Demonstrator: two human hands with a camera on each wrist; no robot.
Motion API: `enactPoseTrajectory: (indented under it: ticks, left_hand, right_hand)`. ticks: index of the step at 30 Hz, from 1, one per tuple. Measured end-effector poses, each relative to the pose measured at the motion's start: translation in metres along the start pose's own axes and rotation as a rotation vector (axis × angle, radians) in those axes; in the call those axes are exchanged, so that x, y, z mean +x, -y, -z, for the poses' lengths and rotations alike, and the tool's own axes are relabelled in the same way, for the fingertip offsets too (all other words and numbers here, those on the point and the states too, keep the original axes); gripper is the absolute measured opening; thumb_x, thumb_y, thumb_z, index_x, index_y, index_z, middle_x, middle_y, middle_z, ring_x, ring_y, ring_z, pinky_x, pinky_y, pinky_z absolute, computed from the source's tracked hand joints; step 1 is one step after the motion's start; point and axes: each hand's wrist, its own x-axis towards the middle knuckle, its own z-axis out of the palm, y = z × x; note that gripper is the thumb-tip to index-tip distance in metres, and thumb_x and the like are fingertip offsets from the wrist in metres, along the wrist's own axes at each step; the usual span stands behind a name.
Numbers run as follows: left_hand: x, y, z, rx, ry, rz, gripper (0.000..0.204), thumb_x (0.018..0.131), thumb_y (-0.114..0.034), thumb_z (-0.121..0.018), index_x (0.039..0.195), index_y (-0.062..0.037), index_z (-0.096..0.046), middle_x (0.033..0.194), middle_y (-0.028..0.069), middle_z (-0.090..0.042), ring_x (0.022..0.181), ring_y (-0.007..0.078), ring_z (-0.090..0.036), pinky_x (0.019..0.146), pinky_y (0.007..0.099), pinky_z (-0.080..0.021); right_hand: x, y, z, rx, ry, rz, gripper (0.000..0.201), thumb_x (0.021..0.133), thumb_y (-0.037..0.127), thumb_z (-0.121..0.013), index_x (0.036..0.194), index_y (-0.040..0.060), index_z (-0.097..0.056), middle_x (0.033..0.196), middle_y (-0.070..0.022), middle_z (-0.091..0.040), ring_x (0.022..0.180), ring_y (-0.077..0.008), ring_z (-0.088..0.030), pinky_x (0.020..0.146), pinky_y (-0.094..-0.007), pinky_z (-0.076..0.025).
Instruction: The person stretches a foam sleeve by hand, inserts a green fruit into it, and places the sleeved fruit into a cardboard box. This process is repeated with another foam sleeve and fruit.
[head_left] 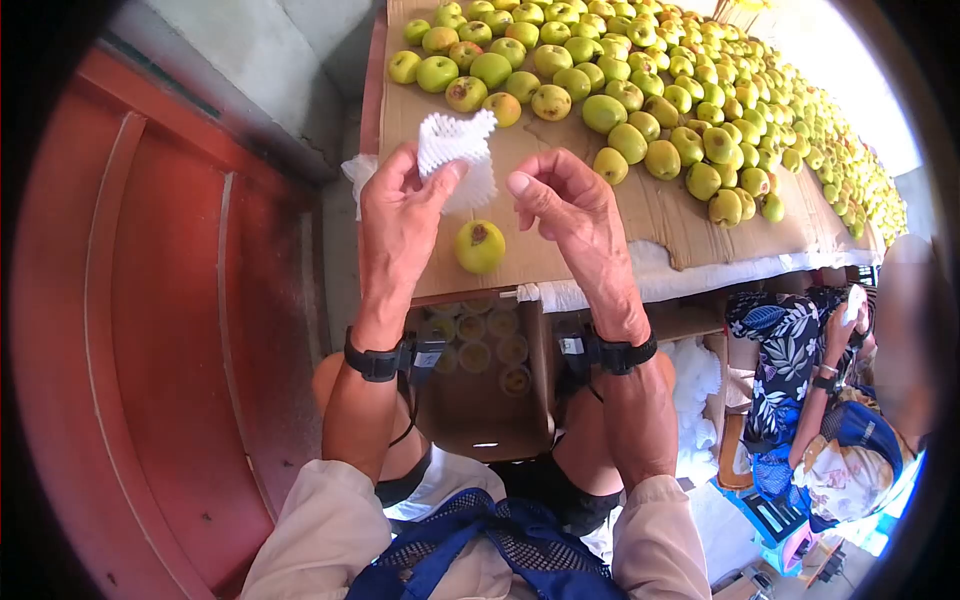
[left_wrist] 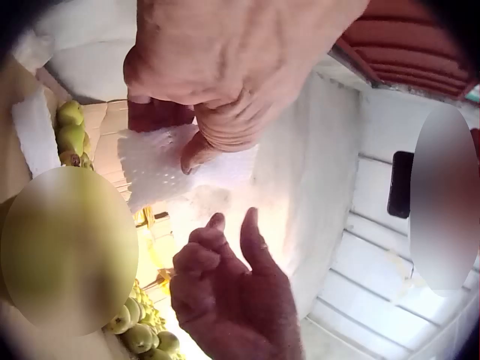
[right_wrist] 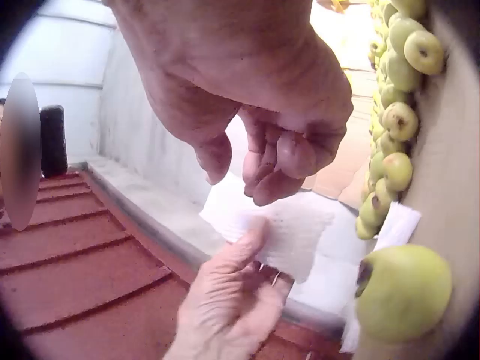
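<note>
My left hand point(head_left: 398, 225) pinches a white foam net sleeve point(head_left: 452, 146) between thumb and fingers, raised over the near edge of the table. To its right, my right hand point(head_left: 583, 222) holds nothing. Its fingers are loosely bent and the thumb stands apart from them, as the right wrist view shows. Between the two hands, a single green-yellow apple point(head_left: 482, 252) with a brown patch around its hollow rests on the cardboard. In the right wrist view the same apple point(right_wrist: 409, 296) appears large at the lower right, beside a white strip point(right_wrist: 397, 226).
A big heap of apples point(head_left: 690, 110) covers the back and right of the cardboard-topped table point(head_left: 700, 235). Below its front edge, a carton point(head_left: 480, 415) between the knees holds several apples in foam nets. A red door point(head_left: 170, 330) stands left; another person point(head_left: 800, 390) sits right.
</note>
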Motion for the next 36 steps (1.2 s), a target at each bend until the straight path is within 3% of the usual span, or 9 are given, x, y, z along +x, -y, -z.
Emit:
enactPoseTrajectory:
  ticks: [3,9,12,19,21,27,31,33,36]
  left_hand:
    - [-0.005,-0.001,-0.001,0.402,-0.047,-0.2,0.019,0.095,-0.003,-0.069,0.114,-0.0018,-0.069,0.104,0.0053,-0.074,0.091,0.0125,-0.068,0.084,0.0289,-0.053]
    - [-0.008,-0.003,-0.003,0.54,-0.026,-0.556,0.033,0.085,0.011,-0.065,0.114,-0.0047,-0.07,0.112,0.0101,-0.072,0.104,0.0283,-0.069,0.092,0.0373,-0.053]
    - [-0.009,-0.006,0.001,0.522,-0.037,-0.546,0.04,0.08,0.013,-0.064,0.115,-0.0055,-0.07,0.113,0.0104,-0.071,0.109,0.0321,-0.066,0.094,0.0404,-0.053]
    - [-0.009,-0.005,0.003,0.503,-0.058,-0.537,0.042,0.079,0.015,-0.065,0.115,-0.006,-0.07,0.113,0.0098,-0.072,0.109,0.0308,-0.067,0.094,0.04,-0.053]
    - [-0.01,-0.006,0.002,0.495,-0.068,-0.552,0.042,0.079,0.015,-0.065,0.115,-0.0063,-0.07,0.114,0.0094,-0.072,0.109,0.0305,-0.067,0.094,0.04,-0.052]
    - [-0.012,-0.008,0.001,0.568,-0.041,-0.752,0.046,0.073,0.017,-0.063,0.111,-0.007,-0.072,0.113,0.0102,-0.072,0.109,0.0309,-0.067,0.096,0.041,-0.05]
    - [-0.022,-0.01,-0.006,0.565,0.029,-0.713,0.055,0.071,0.018,-0.06,0.119,-0.0066,-0.069,0.12,0.0122,-0.07,0.114,0.0336,-0.065,0.1,0.0434,-0.048]
    - [-0.025,-0.013,-0.01,0.55,0.063,-0.668,0.061,0.07,0.018,-0.058,0.125,-0.0065,-0.066,0.125,0.013,-0.068,0.118,0.0351,-0.063,0.103,0.0447,-0.047]
    - [-0.031,-0.008,-0.009,0.39,0.193,-0.489,0.061,0.078,0.007,-0.059,0.139,-0.003,-0.056,0.135,0.0196,-0.061,0.126,0.0377,-0.057,0.11,0.0443,-0.043]
  right_hand:
    - [-0.009,0.013,-0.003,0.111,0.052,-0.102,0.027,0.101,0.034,-0.067,0.106,0.007,-0.066,0.086,0.001,-0.065,0.073,-0.0051,-0.057,0.059,-0.0209,-0.036]
    - [-0.009,0.016,-0.012,0.238,0.078,-0.22,0.031,0.102,0.033,-0.066,0.115,0.0058,-0.064,0.086,0.0006,-0.064,0.071,-0.0068,-0.06,0.054,-0.0205,-0.034]
    - [-0.007,0.011,-0.014,0.276,0.123,-0.179,0.031,0.1,0.029,-0.067,0.119,0.0044,-0.063,0.089,-0.0007,-0.065,0.072,-0.0085,-0.063,0.052,-0.0199,-0.035]
    - [-0.005,0.008,-0.016,0.231,0.17,-0.104,0.034,0.098,0.02,-0.069,0.126,0.0023,-0.061,0.097,-0.005,-0.068,0.075,-0.0114,-0.067,0.052,-0.0202,-0.037]
    - [-0.007,0.011,-0.019,0.281,0.126,-0.133,0.029,0.096,0.016,-0.067,0.12,0.001,-0.063,0.093,-0.0062,-0.07,0.071,-0.0099,-0.064,0.052,-0.0212,-0.039]
    - [-0.007,0.007,-0.019,0.384,0.051,-0.146,0.031,0.093,0.006,-0.058,0.124,0.0017,-0.061,0.096,-0.0078,-0.071,0.071,-0.0118,-0.065,0.052,-0.0221,-0.04]
    - [-0.007,-0.006,-0.019,0.379,-0.057,-0.082,0.034,0.092,0.002,-0.054,0.125,0.002,-0.062,0.099,-0.0072,-0.071,0.073,-0.0121,-0.065,0.053,-0.0221,-0.039]
    - [-0.008,-0.005,-0.019,0.213,-0.15,0.01,0.034,0.092,0.0,-0.052,0.124,0.0015,-0.063,0.1,-0.0065,-0.07,0.078,-0.0113,-0.065,0.058,-0.0228,-0.043]
    - [-0.008,-0.015,-0.02,-0.069,-0.271,0.166,0.032,0.093,-0.002,-0.051,0.122,0.0006,-0.064,0.103,-0.0052,-0.07,0.086,-0.0097,-0.063,0.069,-0.024,-0.048]
